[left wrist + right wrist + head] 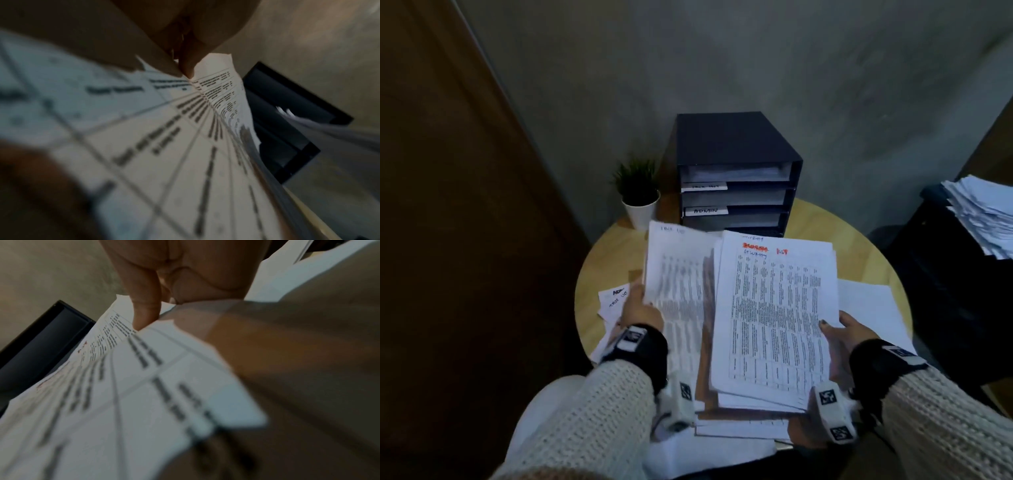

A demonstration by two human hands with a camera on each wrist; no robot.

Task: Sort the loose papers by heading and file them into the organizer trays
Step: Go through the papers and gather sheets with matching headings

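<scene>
My left hand [640, 305] pinches the left edge of a printed sheet [678, 284] with a handwritten heading, lifted off to the left. In the left wrist view the thumb [188, 65] presses on that sheet [164, 146]. My right hand [842, 327] grips the right edge of a stack of printed papers [774, 318] whose top page has a red and black handwritten heading. The right wrist view shows the thumb [147, 313] on top of the stack [102, 394]. The dark organizer [736, 171] with labelled trays stands behind the papers.
A round wooden table [613, 253] carries everything. A small potted plant [638, 195] stands left of the organizer. Loose sheets [613, 301] lie under my left hand and a blank one [869, 305] at right. Another paper pile [983, 216] rests on dark furniture far right.
</scene>
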